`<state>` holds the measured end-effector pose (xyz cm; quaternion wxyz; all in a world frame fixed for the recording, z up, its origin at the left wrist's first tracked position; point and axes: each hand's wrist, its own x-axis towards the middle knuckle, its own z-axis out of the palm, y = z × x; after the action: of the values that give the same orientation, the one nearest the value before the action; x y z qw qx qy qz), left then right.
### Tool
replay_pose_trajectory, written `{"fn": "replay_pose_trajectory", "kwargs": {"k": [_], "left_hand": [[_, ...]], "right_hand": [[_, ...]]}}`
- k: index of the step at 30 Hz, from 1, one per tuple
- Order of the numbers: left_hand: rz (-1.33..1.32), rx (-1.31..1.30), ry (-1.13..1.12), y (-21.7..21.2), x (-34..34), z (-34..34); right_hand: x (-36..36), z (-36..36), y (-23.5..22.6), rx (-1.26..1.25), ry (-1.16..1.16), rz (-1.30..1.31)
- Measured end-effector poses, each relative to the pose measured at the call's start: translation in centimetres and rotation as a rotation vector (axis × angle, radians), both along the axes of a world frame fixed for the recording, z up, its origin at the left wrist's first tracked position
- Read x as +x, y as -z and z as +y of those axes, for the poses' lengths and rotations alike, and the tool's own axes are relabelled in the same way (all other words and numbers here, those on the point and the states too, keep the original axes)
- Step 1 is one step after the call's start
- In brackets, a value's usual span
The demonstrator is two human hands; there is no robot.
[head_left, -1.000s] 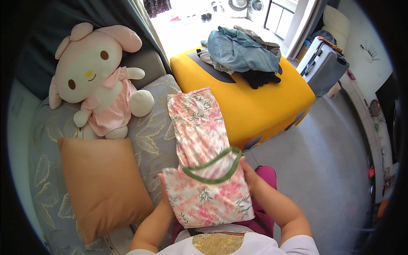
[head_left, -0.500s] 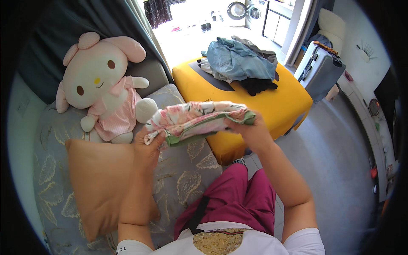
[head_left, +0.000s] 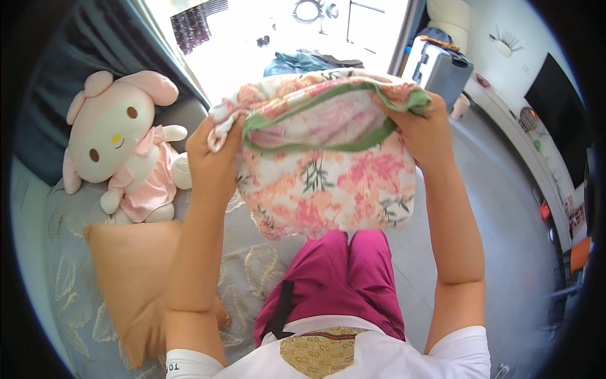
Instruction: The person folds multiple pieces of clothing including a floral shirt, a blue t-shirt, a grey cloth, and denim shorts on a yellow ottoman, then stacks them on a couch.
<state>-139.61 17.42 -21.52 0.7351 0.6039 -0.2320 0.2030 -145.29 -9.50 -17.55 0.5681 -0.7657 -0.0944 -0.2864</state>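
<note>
A white floral garment (head_left: 328, 189) with pink and peach blooms and green trim hangs raised in front of me. Its green-edged opening gapes toward me, and the body of the cloth drops below. My left hand (head_left: 213, 158) is closed on the left end of the trimmed edge, thumb on top. At the other end, my right hand (head_left: 426, 132) grips the edge with its thumb inside the opening. Behind the cloth, a pile of clothes with blue denim (head_left: 293, 64) shows only at its top.
A large pink-and-white plush toy (head_left: 117, 136) and a tan cushion (head_left: 129, 278) rest on the grey leaf-patterned sofa (head_left: 249, 271) at left. Toward the far right stand a grey suitcase (head_left: 445, 72) and a long low cabinet (head_left: 511, 129). A dark screen (head_left: 558, 120) is on the right wall.
Both hands have risen and moved farther apart, stretching the edge. The garment's body has dropped open below it, now hiding the yellow-covered piece of furniture. The view has shifted a little to the right.
</note>
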Motion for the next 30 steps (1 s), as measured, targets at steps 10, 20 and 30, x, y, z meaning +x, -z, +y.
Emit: {"fn": "replay_pose_trajectory", "kwargs": {"k": [10, 20, 30], "left_hand": [[-0.465, 0.339, 0.161, 5.5, -4.3, -3.3], [0.043, 0.395, 0.858, 16.7, -16.4, 4.5], [0.679, 0.257, 0.407, 18.7, -12.9, -2.9]], "right_hand": [[-10.2, -4.7, 3.7, -0.536, 0.308, -0.160], [-24.0, -3.1, 12.5, -0.134, -0.494, 0.029], [-13.8, -3.0, 21.5, 0.457, -0.036, 0.762]]}}
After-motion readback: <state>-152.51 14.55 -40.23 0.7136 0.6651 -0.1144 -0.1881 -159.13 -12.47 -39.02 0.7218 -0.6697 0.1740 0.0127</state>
